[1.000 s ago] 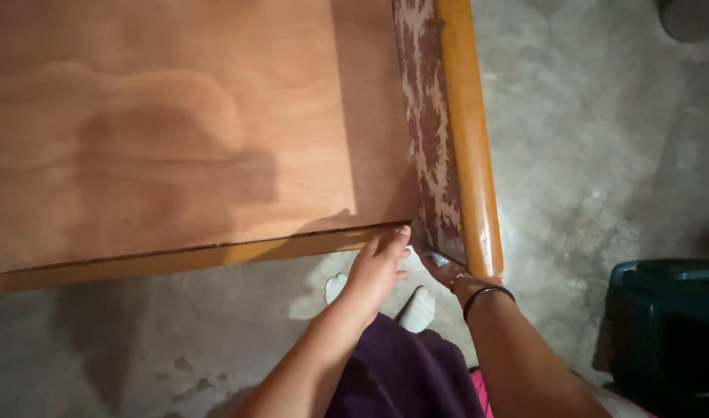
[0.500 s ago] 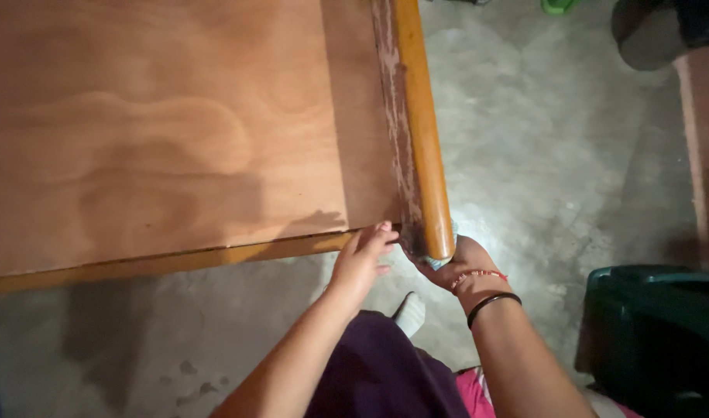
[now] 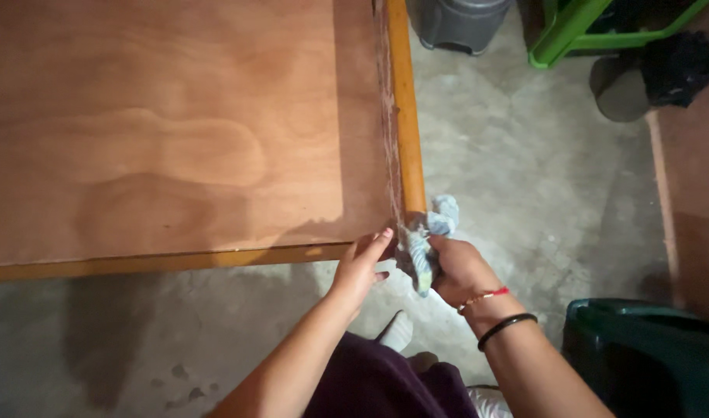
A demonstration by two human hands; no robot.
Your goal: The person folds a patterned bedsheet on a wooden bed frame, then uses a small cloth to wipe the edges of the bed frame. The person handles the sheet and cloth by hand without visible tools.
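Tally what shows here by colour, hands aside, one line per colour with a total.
Brown: 1, the board
Orange: 1, the rail
Pale blue: 1, the cloth in the right hand, left hand beside it
Grey: 1, the bucket
Bright green: 1, the frame
Dark green: 1, the bin
Total: 6
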